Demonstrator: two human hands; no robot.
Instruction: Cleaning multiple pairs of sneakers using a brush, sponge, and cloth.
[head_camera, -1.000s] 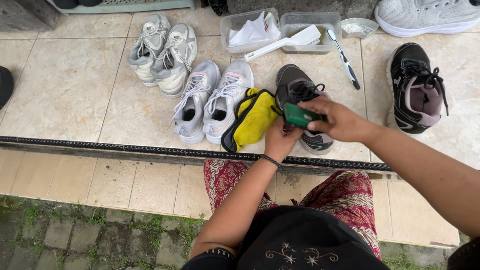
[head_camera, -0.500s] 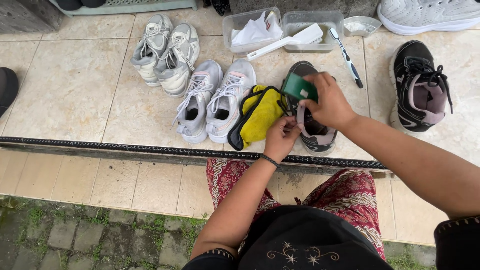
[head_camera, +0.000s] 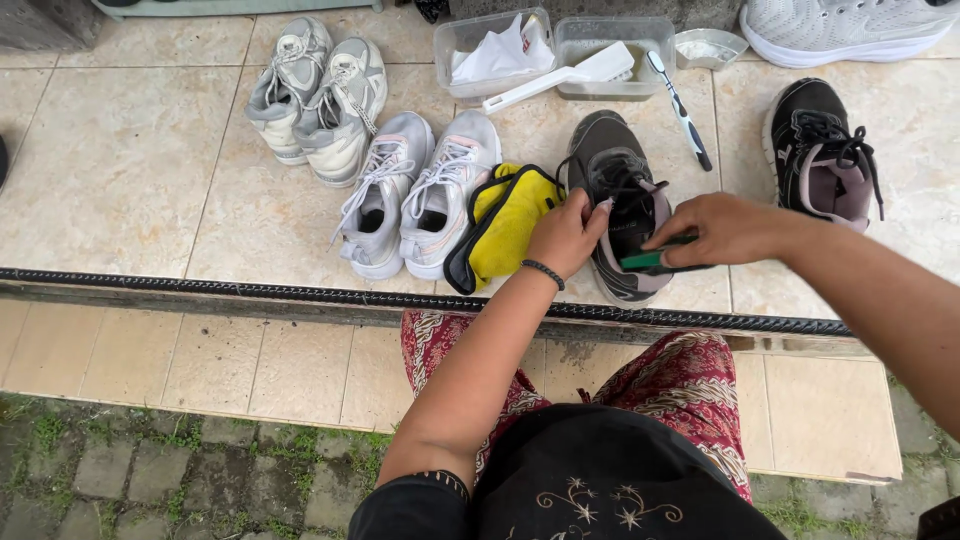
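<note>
My left hand (head_camera: 566, 235) grips the collar edge of the dark grey shoe (head_camera: 620, 205), fingers (head_camera: 598, 210) curled together on the opening. My right hand (head_camera: 722, 229) is clamped on a green brush (head_camera: 650, 262), held against the shoe's inner heel side, just right of my left fingers. The shoe lies on the tiled floor (head_camera: 130, 170), toe pointing away from me.

Touching my left hand on its left: a yellow cloth with black trim (head_camera: 500, 225). Further left: a pair of light grey sneakers (head_camera: 415, 195), then another grey pair (head_camera: 315, 100) beyond them. Right of my right hand, apart: a black shoe with pink lining (head_camera: 825, 150). Past the fingers, away from me: two clear plastic tubs (head_camera: 555, 45), a white brush (head_camera: 565, 75) laid across them, a toothbrush (head_camera: 680, 110) on the floor, a small bowl (head_camera: 708, 47) and a white sneaker (head_camera: 850, 30).
</note>
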